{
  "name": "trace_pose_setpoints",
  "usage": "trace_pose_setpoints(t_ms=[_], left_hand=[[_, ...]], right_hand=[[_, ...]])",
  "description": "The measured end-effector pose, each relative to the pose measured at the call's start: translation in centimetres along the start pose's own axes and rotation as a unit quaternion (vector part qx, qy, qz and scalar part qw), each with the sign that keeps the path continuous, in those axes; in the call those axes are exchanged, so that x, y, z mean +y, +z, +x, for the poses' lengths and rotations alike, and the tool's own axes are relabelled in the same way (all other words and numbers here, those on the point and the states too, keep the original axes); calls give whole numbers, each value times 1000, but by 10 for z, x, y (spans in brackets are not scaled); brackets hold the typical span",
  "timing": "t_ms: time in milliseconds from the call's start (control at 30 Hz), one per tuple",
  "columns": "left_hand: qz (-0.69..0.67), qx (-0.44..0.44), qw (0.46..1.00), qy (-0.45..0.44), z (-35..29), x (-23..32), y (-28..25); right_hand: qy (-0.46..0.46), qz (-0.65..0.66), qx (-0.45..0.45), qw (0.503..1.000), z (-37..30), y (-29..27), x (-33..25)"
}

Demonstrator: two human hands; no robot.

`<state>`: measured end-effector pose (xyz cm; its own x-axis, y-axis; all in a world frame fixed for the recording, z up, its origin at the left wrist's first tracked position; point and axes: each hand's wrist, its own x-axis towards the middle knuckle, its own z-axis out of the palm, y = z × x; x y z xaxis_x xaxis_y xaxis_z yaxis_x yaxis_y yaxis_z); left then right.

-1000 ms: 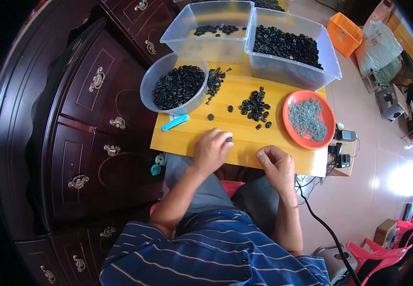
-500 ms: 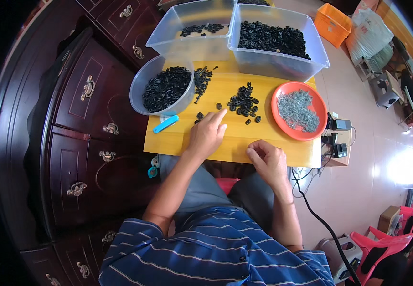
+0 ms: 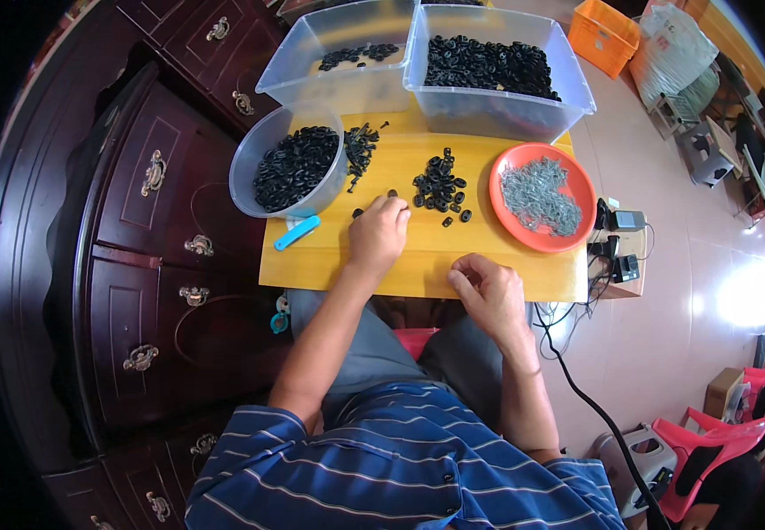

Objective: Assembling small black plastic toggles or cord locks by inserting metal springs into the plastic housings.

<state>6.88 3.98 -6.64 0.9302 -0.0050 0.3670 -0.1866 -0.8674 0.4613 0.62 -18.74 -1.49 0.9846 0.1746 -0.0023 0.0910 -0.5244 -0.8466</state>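
Note:
On the yellow table, my left hand is bent over, its fingers drawn together at a small black oval piece that shows at the fingertips. To the right of it lies a loose pile of small black oval pieces with holes. My right hand rests by the table's near edge with fingers curled and thumb close to the forefinger; what it holds, if anything, is hidden. A red plate of small silvery metal parts sits beyond my right hand.
A round clear tub of black pieces stands at left, beside black screw-like parts and a blue-handled tool. Two clear bins, the left one and the right one, line the back. Black adapters and cables lie right.
My left hand has drawn its pointing forefinger in and closed at the lone black piece. My right hand keeps nearly the same pose. The whole view has shifted slightly.

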Motion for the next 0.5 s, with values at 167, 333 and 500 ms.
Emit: trace_pose_setpoints(t_ms=[167, 333, 500], left_hand=[[-60, 30, 997, 28, -8, 3, -6], [-361, -59, 926, -90, -30, 52, -12], [-428, -48, 901, -45, -38, 81, -9]], right_hand=[[16, 21, 4, 1000, 0, 3, 0], [4, 130, 41, 991, 0, 8, 4], [20, 246, 56, 968, 2, 6, 4]])
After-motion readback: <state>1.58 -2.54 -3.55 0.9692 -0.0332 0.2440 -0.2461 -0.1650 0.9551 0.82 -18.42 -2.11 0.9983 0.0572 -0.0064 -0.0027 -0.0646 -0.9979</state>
